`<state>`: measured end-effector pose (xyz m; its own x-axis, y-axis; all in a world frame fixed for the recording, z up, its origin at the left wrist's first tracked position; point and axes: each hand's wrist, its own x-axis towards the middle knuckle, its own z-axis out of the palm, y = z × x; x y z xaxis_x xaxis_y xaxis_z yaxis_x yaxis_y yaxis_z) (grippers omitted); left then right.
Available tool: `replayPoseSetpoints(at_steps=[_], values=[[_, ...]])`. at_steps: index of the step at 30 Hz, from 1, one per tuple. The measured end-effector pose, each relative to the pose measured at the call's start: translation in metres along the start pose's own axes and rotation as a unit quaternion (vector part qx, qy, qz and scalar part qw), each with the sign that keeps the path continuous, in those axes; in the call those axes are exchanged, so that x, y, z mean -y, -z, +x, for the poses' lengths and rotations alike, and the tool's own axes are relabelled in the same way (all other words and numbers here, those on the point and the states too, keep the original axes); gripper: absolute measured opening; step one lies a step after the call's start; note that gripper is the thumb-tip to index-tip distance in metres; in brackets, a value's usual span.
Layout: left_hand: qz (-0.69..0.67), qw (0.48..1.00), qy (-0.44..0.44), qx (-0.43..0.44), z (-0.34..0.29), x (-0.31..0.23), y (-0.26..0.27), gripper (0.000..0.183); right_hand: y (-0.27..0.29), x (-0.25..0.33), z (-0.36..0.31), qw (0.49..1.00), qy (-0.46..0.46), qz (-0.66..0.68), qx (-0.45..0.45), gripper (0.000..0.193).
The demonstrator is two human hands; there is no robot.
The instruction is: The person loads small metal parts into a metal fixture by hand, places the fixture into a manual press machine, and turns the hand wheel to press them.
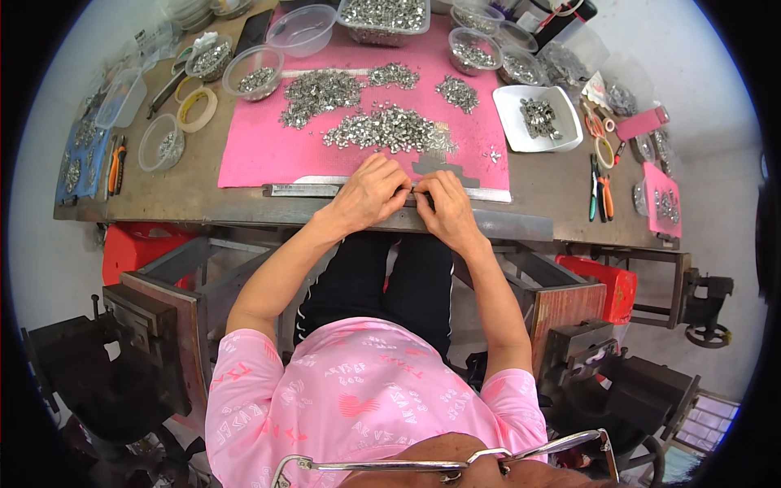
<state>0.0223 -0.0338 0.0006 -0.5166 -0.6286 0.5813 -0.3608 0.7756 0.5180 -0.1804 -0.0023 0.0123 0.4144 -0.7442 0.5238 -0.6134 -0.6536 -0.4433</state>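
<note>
My left hand (375, 192) and my right hand (444, 205) meet at the front edge of the table, fingertips close together. Both are closed in a pinch, and whatever lies between the fingers is too small to name. Under and beside them runs a long metal strip (305, 190) along the edge of a pink mat (254, 154). Just beyond my hands is a heap of small shiny metal pieces (382, 128). A larger, duller heap (321, 96) lies further left, with two smaller heaps behind. Grey flat pieces (443, 172) rest beside my right hand.
A white square dish (561, 140) with metal pieces stands to the right, near pliers (605, 198). Clear plastic tubs (254, 58) line the back and left. Tape rolls (197, 110) and orange-handled pliers (118, 167) lie left. Bench vises (146, 321) flank my legs.
</note>
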Motion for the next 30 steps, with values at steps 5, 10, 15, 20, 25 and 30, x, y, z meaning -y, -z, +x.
replayPoseSetpoints(at_steps=[5,10,15,20,25,30], values=[[0.005,1.000,-0.004,0.002,-0.002,0.000,-0.002,0.013,0.000,0.000,-0.002,0.999,-0.029,0.038,-0.017,0.019],[0.003,1.000,0.003,-0.006,-0.003,-0.002,-0.004,0.013,-0.001,0.000,-0.009,0.997,-0.053,0.048,-0.036,0.017],[0.003,1.000,0.016,-0.015,-0.005,-0.008,-0.003,0.014,-0.001,0.001,-0.010,0.996,-0.067,0.049,-0.044,0.017],[0.025,0.999,0.023,-0.030,-0.008,-0.010,-0.006,0.019,0.000,-0.002,-0.015,0.982,-0.125,0.129,-0.056,0.012],[0.051,0.997,0.039,-0.030,-0.010,-0.010,-0.012,0.017,-0.003,-0.001,-0.014,0.974,-0.156,0.151,-0.067,0.011],[0.072,0.996,0.042,-0.033,-0.007,-0.015,-0.015,0.015,-0.005,0.001,-0.013,0.979,-0.148,0.118,-0.082,0.014]])
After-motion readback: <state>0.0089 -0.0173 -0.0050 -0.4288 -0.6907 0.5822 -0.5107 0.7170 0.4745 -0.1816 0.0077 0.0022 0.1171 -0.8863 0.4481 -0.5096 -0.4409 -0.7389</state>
